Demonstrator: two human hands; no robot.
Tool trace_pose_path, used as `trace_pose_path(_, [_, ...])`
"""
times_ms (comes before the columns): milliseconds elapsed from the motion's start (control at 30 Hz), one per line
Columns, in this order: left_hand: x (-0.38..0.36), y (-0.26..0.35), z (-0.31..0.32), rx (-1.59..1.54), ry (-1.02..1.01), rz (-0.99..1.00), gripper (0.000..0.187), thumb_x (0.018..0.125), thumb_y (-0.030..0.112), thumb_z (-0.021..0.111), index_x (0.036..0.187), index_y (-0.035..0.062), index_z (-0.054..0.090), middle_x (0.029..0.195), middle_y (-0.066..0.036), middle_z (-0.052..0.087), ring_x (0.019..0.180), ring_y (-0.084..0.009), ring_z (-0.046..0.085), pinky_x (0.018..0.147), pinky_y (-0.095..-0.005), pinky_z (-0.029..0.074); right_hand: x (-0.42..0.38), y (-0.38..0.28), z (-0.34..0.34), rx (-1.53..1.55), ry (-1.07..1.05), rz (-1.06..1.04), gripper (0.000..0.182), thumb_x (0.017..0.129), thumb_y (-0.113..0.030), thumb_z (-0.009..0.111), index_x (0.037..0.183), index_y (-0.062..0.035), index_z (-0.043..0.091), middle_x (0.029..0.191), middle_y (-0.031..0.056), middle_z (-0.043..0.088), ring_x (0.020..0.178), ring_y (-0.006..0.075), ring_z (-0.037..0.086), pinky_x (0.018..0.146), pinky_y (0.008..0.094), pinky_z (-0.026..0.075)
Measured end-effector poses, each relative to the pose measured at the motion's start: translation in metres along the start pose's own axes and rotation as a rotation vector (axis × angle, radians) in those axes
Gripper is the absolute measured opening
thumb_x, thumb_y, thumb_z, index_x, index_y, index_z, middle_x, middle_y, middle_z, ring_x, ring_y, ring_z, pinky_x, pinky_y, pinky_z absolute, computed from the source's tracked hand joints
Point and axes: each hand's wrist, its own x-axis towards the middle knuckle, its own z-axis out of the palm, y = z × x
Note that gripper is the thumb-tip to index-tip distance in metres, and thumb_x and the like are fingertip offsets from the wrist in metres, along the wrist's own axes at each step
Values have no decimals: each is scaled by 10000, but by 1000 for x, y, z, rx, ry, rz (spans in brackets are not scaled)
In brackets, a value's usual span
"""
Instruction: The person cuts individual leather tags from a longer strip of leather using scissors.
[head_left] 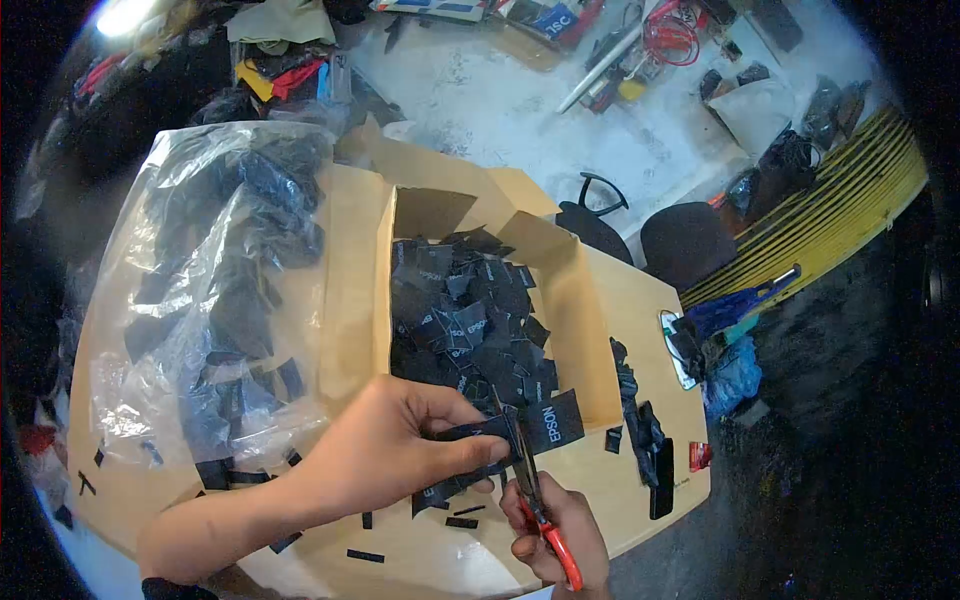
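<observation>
Closed in a pinch, my left hand [415, 435] holds a black fabric strip [557, 422] printed with EPSON in white. My right hand [568, 525] grips a pair of scissors [543, 525] with red handles, the blades pointing up and away from me. The blades cross the strip just beside my left thumb, and the lettered end sticks out to their right. Both hands are over the near edge of an open cardboard box [583, 330]. Inside it lies a heap of black fabric pieces [470, 320], several with the same white print.
Left of the box, a clear plastic bag [215, 270] with black pieces lies on the table [660, 300]. Small black offcuts [365, 555] are scattered along the near side. A black phone-like slab [662, 480] sits at the right edge. Beyond stands a dark chair [685, 240].
</observation>
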Motion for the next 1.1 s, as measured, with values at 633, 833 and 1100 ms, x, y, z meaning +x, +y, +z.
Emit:
trace_pose_path(633, [2, -2, -1, 73, 10, 4, 173, 826, 158, 686, 849, -11, 653, 734, -63, 685, 662, -59, 618, 586, -186, 469, 3, 6, -6, -148, -42, -87, 355, 694, -205, 760, 877, -64, 490, 581, 52, 485, 490, 194, 481, 527, 288, 410])
trace_pose_path(833, [1, -1, 0, 23, -2, 3, 169, 826, 159, 686, 844, -7, 654, 730, -54, 683, 649, -50, 611, 572, -184, 465, 3, 4, -6, -183, -21, -73, 335, 690, -187, 755, 844, -64, 484, 569, 63, 476, 488, 210, 491, 525, 293, 412])
trace_pose_path(1100, [1, 0, -1, 74, 2, 15, 176, 821, 160, 693, 849, -10, 656, 727, -52, 682, 635, -47, 603, 561, -184, 458, 2, 6, -3, -246, 38, -77, 355, 669, -174, 780, 840, -61, 490, 569, 56, 482, 481, 170, 477, 513, 278, 405])
